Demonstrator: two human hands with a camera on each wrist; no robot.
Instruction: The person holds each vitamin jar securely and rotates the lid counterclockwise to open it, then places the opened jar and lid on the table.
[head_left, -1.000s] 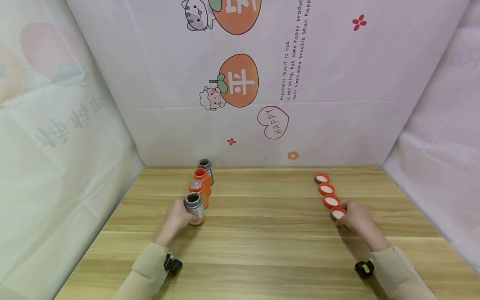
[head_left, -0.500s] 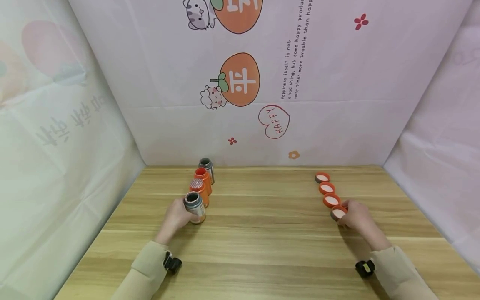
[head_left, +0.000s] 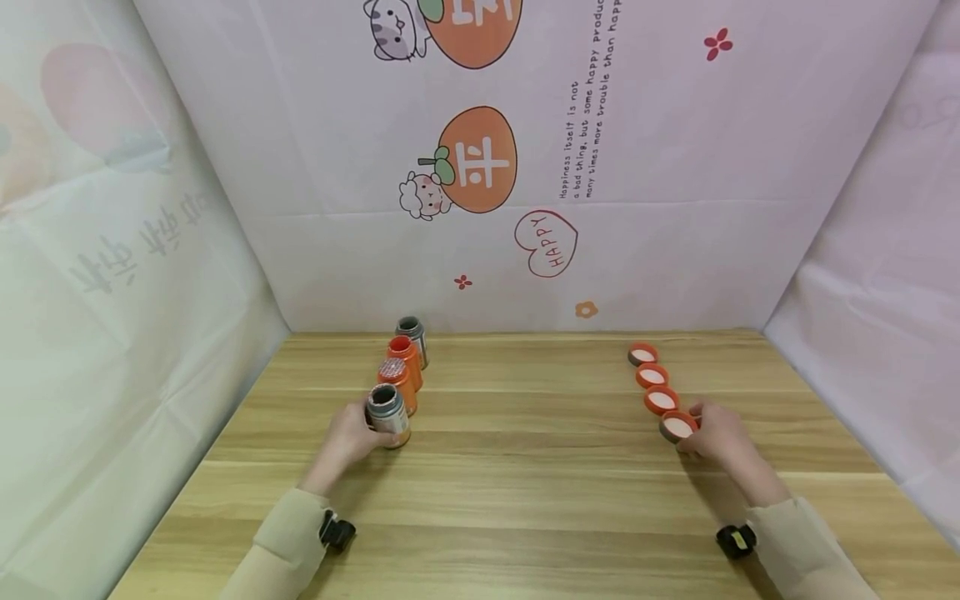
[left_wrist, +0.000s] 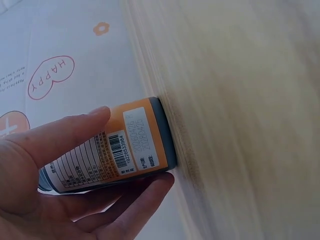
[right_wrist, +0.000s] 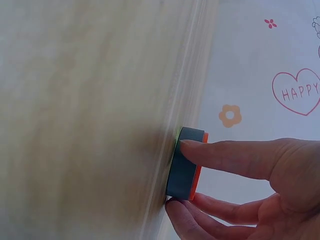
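My left hand holds a dark grey open-topped jar by its side, upright on the table, thumb in front. In the left wrist view its orange and white label with a barcode lies between thumb and fingers. Behind it in a row stand an orange jar with a speckled silvery top, an open orange jar and another dark grey jar. My right hand pinches a dark grey lid with an orange rim. This lid lies inside-up at the near end of a row of lids.
Two orange lids, one nearer and one behind it, and a dark-sided lid continue the right row, white insides up. A printed white cloth rises along the wooden table's back edge and both sides.
My left wrist has drawn back slightly to the left while the jar stays put. The right hand has shifted a little to the right, the near lid moving slightly with it.
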